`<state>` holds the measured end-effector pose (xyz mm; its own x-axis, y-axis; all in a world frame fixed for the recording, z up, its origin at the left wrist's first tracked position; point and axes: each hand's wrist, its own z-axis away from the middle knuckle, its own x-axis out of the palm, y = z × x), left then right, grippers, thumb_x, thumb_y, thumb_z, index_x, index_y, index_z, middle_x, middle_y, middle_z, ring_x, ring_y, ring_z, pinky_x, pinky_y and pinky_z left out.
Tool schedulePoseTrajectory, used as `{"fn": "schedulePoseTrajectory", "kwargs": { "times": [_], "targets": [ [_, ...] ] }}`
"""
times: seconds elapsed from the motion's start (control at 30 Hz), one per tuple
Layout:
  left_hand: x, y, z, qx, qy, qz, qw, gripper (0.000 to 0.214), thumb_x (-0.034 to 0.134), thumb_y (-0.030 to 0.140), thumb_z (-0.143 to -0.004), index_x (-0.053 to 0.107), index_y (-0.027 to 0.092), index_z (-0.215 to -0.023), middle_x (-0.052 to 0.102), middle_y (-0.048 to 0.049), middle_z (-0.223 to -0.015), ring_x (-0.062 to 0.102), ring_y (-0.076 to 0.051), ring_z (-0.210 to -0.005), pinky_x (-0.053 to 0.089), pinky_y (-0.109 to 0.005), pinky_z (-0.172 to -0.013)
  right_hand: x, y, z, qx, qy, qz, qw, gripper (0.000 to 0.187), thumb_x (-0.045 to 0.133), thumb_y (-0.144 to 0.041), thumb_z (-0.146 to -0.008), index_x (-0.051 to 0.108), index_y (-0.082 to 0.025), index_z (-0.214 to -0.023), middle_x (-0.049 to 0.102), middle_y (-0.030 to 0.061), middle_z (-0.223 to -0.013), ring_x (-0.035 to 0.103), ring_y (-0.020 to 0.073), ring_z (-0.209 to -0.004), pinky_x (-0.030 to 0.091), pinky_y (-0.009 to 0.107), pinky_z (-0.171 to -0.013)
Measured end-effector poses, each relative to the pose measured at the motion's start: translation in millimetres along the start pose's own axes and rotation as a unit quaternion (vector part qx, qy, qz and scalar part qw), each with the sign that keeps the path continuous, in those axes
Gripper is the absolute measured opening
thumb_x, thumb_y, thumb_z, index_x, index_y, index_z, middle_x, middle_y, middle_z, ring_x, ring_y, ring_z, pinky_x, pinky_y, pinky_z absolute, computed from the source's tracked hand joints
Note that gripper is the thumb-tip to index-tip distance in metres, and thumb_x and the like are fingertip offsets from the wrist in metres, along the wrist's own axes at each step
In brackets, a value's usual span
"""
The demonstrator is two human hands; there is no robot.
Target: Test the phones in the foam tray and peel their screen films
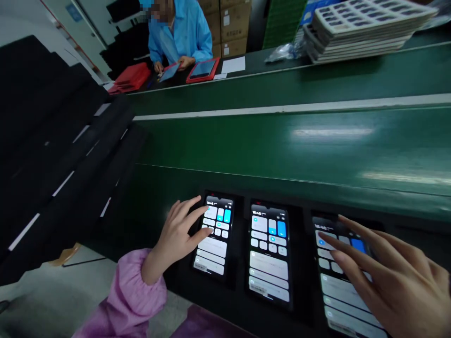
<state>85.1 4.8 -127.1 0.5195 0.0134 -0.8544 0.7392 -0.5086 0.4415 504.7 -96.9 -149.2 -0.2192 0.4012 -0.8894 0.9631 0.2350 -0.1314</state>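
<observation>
Three lit smartphones lie face up in a row on a black surface, each showing a control panel with tiles. My left hand [183, 225] reaches over the left phone [212, 251], its fingers apart and the fingertips at the screen's left side. Between my hands lies the middle phone [268, 265], untouched, with 16:46 on its display. Over the right phone [343, 291] spreads my right hand [398, 272], hiding much of that screen. Its fingers are stretched out, with the tips at the upper tiles. Neither hand grips anything.
Beyond the phones runs a green conveyor belt [218, 143]. Black stacked trays [66, 155] rise at the left. Across the belt, a person in blue [179, 35] handles a tablet [169, 72] beside another in a red case [202, 69]. White trays [355, 40] are stacked at the far right.
</observation>
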Motion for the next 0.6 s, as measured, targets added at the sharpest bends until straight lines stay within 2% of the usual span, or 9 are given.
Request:
{"fn": "schedulePoseTrajectory", "kwargs": {
  "times": [0.13, 0.27, 0.37, 0.43, 0.53, 0.6],
  "targets": [
    [-0.5, 0, 1, -0.006, -0.013, 0.006, 1.000, 0.042, 0.064, 0.057, -0.107, 0.076, 0.036, -0.141, 0.064, -0.0113, -0.159, 0.062, -0.039, -0.142, 0.041, -0.068, -0.127, -8, -7, -7, -0.005, 0.001, 0.020, 1.000, 0.034, 0.050, -0.042, -0.112, 0.082, -0.038, -0.123, 0.069, 0.0079, -0.148, 0.068, 0.0417, -0.119, 0.046, 0.060, -0.086],
    [0.9, -4, 3, -0.002, -0.017, 0.016, 1.000, 0.042, 0.062, 0.056, -0.108, 0.074, 0.038, -0.144, 0.063, -0.0107, -0.161, 0.061, -0.039, -0.144, 0.038, -0.071, -0.128, -21, -46, -35, -0.051, 0.007, 0.062, 0.997, 0.045, 0.040, -0.046, -0.117, 0.080, -0.028, -0.122, 0.067, 0.0142, -0.150, 0.066, 0.0408, -0.122, 0.046, 0.057, -0.088],
    [1.7, -5, 3, 0.006, -0.010, 0.008, 1.000, 0.041, 0.061, 0.055, -0.108, 0.073, 0.039, -0.145, 0.064, -0.0105, -0.160, 0.062, -0.039, -0.143, 0.039, -0.072, -0.126, -14, -80, -59, -0.100, -0.002, 0.045, 0.994, 0.049, 0.034, -0.044, -0.119, 0.077, -0.025, -0.132, 0.063, 0.0144, -0.156, 0.063, 0.0361, -0.127, 0.048, 0.054, -0.095],
    [2.0, -6, 3, 0.016, -0.005, -0.002, 1.000, 0.041, 0.061, 0.054, -0.109, 0.073, 0.039, -0.145, 0.064, -0.0112, -0.159, 0.063, -0.040, -0.141, 0.042, -0.072, -0.124, -3, -93, -69, -0.102, -0.025, 0.032, 0.994, 0.048, 0.035, -0.043, -0.120, 0.076, -0.026, -0.136, 0.061, 0.0138, -0.159, 0.061, 0.0345, -0.129, 0.047, 0.055, -0.100],
    [2.8, -7, 2, 0.033, 0.000, -0.006, 0.999, 0.041, 0.061, 0.053, -0.109, 0.072, 0.038, -0.145, 0.064, -0.0117, -0.158, 0.066, -0.040, -0.137, 0.047, -0.071, -0.120, 8, -98, -74, -0.085, -0.055, 0.029, 0.994, 0.041, 0.043, -0.046, -0.118, 0.078, -0.029, -0.133, 0.060, 0.0128, -0.161, 0.060, 0.0343, -0.131, 0.045, 0.056, -0.103],
    [3.7, -9, 2, 0.038, 0.009, -0.002, 0.999, 0.041, 0.063, 0.052, -0.108, 0.072, 0.040, -0.145, 0.064, -0.0106, -0.158, 0.067, -0.039, -0.134, 0.047, -0.070, -0.120, 8, -97, -74, -0.078, -0.068, 0.033, 0.994, 0.034, 0.052, -0.046, -0.116, 0.078, -0.031, -0.133, 0.060, 0.0118, -0.161, 0.060, 0.0339, -0.132, 0.045, 0.055, -0.103]
  ]
}}
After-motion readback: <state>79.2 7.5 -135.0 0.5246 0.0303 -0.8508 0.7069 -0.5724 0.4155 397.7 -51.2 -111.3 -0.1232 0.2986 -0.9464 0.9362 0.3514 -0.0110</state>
